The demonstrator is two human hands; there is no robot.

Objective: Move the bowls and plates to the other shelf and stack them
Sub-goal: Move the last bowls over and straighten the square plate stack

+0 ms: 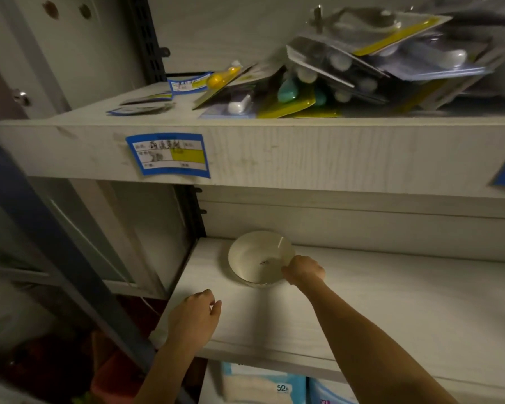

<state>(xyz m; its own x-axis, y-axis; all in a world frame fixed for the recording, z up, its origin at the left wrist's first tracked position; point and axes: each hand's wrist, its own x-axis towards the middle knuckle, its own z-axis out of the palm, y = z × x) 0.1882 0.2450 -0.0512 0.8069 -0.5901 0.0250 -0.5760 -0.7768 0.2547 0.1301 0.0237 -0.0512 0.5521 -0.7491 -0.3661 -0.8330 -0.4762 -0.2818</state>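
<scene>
A cream bowl (pixel 257 256) with a small dark mark inside sits tilted on the white middle shelf (pixel 391 301), near its back left corner. My right hand (pixel 303 271) grips the bowl's right rim, thumb over the edge. A clear edge shows under the bowl's near side; whether a second dish lies beneath is unclear. My left hand (pixel 194 317) hovers over the shelf's front left part, fingers loosely curled and holding nothing.
The upper shelf (pixel 274 150) carries a heap of packaged utensils (pixel 333 77) and blue price labels. Packs with blue wrapping (pixel 263 386) sit below the middle shelf. A dark blue post (pixel 56 243) and a side panel stand to the left.
</scene>
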